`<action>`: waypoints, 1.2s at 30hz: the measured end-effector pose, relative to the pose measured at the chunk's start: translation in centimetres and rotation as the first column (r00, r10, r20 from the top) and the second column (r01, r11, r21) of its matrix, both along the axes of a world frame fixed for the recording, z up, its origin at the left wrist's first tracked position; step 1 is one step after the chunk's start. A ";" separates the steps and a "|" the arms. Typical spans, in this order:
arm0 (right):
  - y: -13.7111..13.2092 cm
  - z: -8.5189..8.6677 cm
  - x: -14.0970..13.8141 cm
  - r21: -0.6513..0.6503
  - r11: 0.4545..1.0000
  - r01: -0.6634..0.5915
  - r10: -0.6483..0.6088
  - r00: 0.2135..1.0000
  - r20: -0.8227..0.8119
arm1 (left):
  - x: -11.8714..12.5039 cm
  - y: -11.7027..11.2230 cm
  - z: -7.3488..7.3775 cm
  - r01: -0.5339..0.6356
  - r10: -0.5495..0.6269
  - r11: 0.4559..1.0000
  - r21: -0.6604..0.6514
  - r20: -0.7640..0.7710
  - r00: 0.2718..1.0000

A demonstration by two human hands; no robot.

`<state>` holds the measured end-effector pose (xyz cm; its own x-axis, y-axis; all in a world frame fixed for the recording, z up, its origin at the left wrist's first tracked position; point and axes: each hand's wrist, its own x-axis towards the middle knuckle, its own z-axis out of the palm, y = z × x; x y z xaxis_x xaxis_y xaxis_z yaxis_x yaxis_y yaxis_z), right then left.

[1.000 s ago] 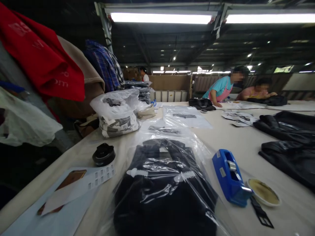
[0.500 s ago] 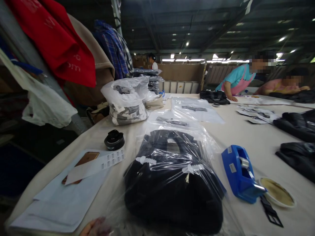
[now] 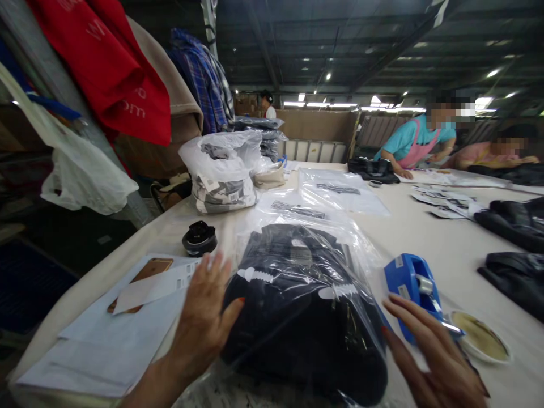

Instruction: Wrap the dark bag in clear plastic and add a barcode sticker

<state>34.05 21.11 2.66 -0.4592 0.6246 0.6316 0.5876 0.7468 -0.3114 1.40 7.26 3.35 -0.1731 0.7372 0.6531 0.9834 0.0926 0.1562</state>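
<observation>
Black bag lies inside shiny clear plastic.

On the table, the wrapped item lies near, between left hand and right hand. Left, a label strip overlaps a phone on papers; right, a tape dispenser stands beside a dish; far left, a plastic bag.

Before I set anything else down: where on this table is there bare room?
Best patch: cream tabletop right of the blue tape dispenser, bordered by printed cards beyond and black bundles rightward. A thin strip follows the left edge beside the white papers.
Crowded: centre, with the plastic-wrapped black bag; and near the right hand, by dispenser and dish.
</observation>
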 end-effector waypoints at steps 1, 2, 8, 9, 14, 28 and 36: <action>0.8 0.1 -2.3 0.110 0.992 -0.064 0.057 0.996 0.063 | 0.6 2.0 0.2 0.068 -0.074 0.996 -0.064 -0.096 0.993; 1.5 -0.2 -4.3 0.204 0.974 -0.097 0.069 0.988 0.140 | 1.2 3.6 -0.2 0.130 -0.152 0.983 -0.129 -0.180 0.972; 2.7 -5.7 -7.5 0.270 0.955 -0.122 -0.014 0.892 0.451 | 1.6 4.8 -6.2 0.214 -0.334 0.898 -0.384 -0.280 0.900; 2.7 -6.4 -7.1 0.265 0.956 -0.130 -0.008 0.886 0.464 | 1.4 4.5 -6.9 0.209 -0.332 0.895 -0.395 -0.275 0.902; 2.6 -7.6 -6.4 0.219 0.964 -0.152 0.028 0.874 0.485 | 1.3 3.8 -7.5 0.204 -0.332 0.886 -0.416 -0.264 0.905; 3.9 -8.8 -6.8 0.027 0.987 -0.158 0.123 0.859 0.497 | 0.9 4.7 -9.4 0.276 -0.358 0.854 -0.440 -0.112 0.927; 2.7 -8.2 -5.6 0.110 0.961 -0.255 0.176 0.865 0.471 | 1.1 3.8 -8.6 0.298 -0.406 0.874 -0.384 -0.238 0.883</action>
